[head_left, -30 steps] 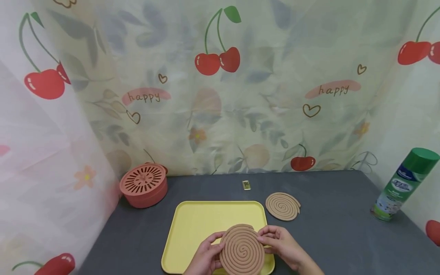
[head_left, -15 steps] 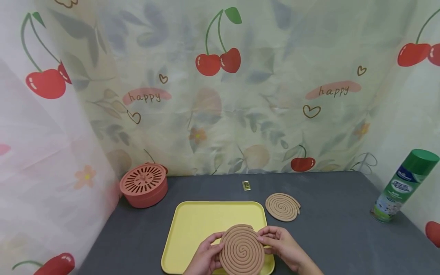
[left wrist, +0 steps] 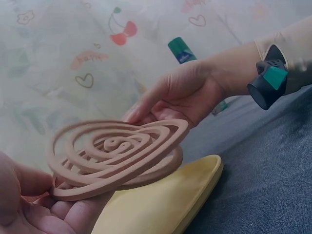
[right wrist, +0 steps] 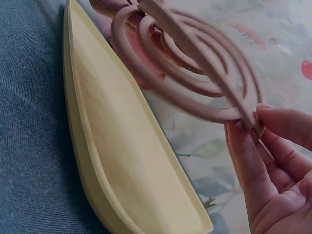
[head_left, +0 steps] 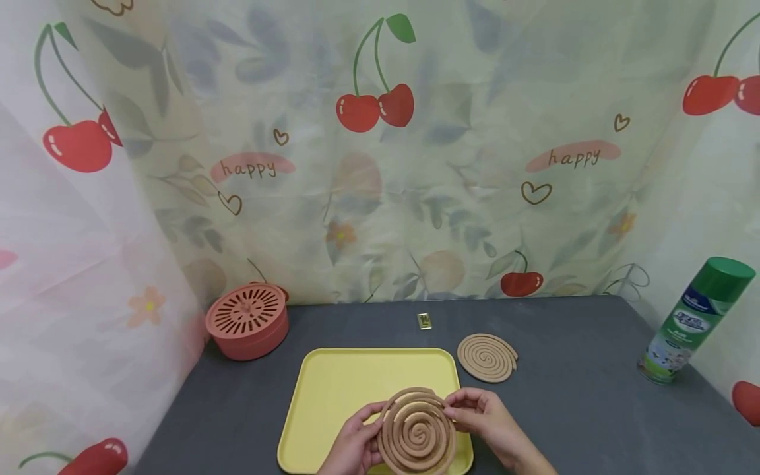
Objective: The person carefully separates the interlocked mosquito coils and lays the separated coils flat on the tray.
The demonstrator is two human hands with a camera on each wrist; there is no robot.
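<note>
A brown mosquito coil (head_left: 419,432) is held up over the front of the yellow tray (head_left: 332,389), between both hands. My left hand (head_left: 355,441) grips its left edge, thumb on top and fingers beneath in the left wrist view. On the other side my right hand (head_left: 488,425) pinches the rim between thumb and fingers. In the wrist views the spiral of the coil (left wrist: 117,161) is partly spread into two layers, with gaps between its turns. A second coil (head_left: 487,357) lies flat on the dark table, right of the tray.
At the back left stands a round pink container (head_left: 248,322) with a slotted lid. A green spray can (head_left: 691,323) is upright at the right. Near the back edge lies a small gold metal piece (head_left: 424,321). Printed curtains enclose the table's back and sides.
The held coil looked flat and tightly wound before; now its turns stand apart with gaps and shifted layers. Both hands stay in nearly the same place.
</note>
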